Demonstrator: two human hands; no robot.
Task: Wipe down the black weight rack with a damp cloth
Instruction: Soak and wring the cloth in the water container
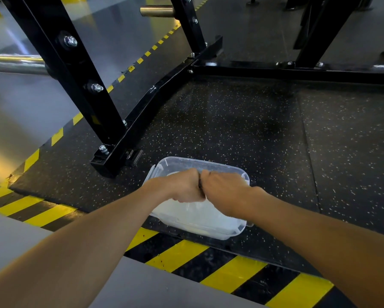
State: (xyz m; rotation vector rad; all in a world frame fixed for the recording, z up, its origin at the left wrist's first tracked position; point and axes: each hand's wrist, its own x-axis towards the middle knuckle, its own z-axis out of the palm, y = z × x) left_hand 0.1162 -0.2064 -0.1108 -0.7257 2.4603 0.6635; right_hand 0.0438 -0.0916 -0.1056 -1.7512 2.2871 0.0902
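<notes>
The black weight rack (75,72) is running out of frame at 12 and 3 o'clock. Its uprights are being cut off. A clear container (208,163) is sitting half hidden beneath the fists. The left hand (183,187) and right hand (224,192) are clenching together over it, gripping a dark cloth (200,185) that is showing only as a sliver. The rack's foot is standing at 10 o'clock from them, apart.

Cloth (200,185) barely visible, rack (75,70) uprights cropped above

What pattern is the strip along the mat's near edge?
Diagonal yellow and black hazard stripes, clearest in the head view, just in front of the clear tub.
</notes>
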